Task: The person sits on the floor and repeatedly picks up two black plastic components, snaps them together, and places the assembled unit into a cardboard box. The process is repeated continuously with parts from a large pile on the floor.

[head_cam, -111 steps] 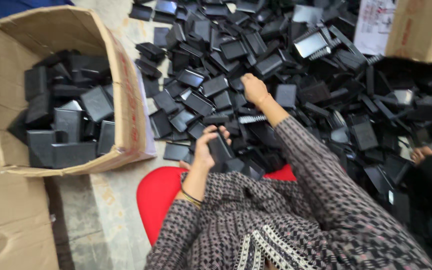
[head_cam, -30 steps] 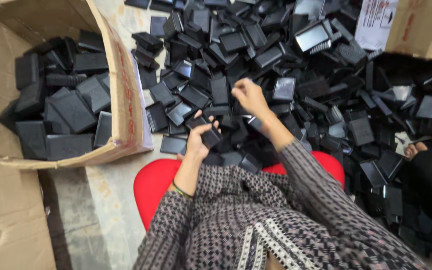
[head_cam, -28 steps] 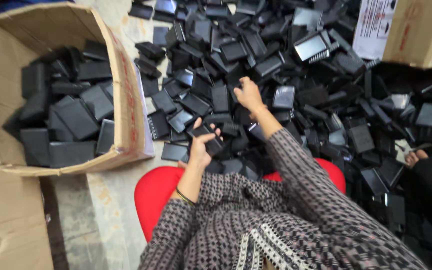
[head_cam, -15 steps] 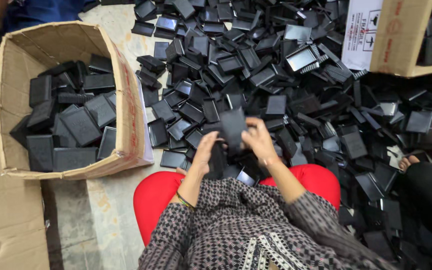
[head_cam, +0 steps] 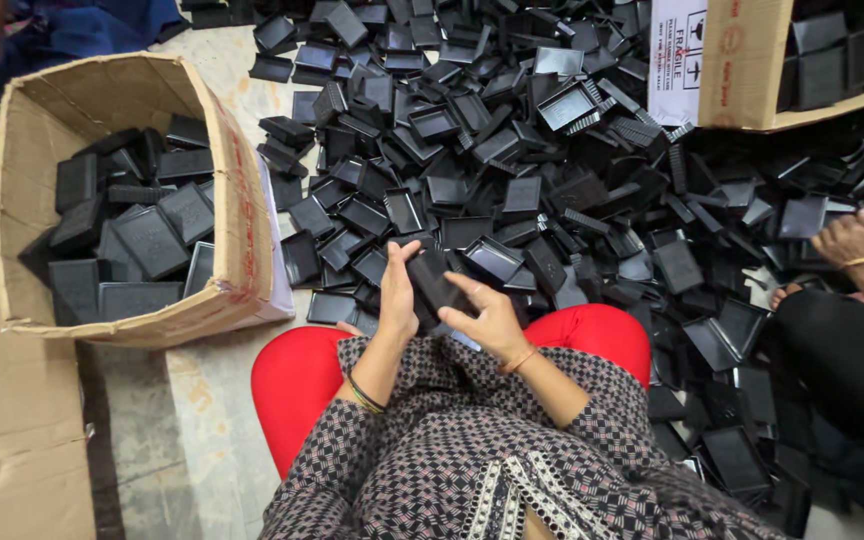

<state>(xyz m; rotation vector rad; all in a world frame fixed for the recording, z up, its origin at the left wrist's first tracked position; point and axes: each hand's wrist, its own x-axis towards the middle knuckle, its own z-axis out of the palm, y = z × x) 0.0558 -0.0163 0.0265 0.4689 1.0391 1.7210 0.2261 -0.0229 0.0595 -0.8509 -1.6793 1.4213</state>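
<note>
My left hand (head_cam: 396, 292) and my right hand (head_cam: 490, 318) hold one flat black plastic tray piece (head_cam: 435, 281) between them, just above my red-clad knees (head_cam: 297, 375). The left palm presses its left edge; the right fingers pinch its right side. A large heap of the same black pieces (head_cam: 552, 150) covers the floor right in front of my hands.
An open cardboard box (head_cam: 237, 200) at my left holds several black pieces. A second cardboard box (head_cam: 752, 70) stands at the far right. Another person's hand (head_cam: 850, 238) with a bangle and dark-clad leg (head_cam: 832, 350) sit at the right edge. Flat cardboard (head_cam: 12, 430) lies at lower left.
My right hand came back from reaching into the heap and joined the left. Both hands now hold one black piece together, nearer to my knees.
</note>
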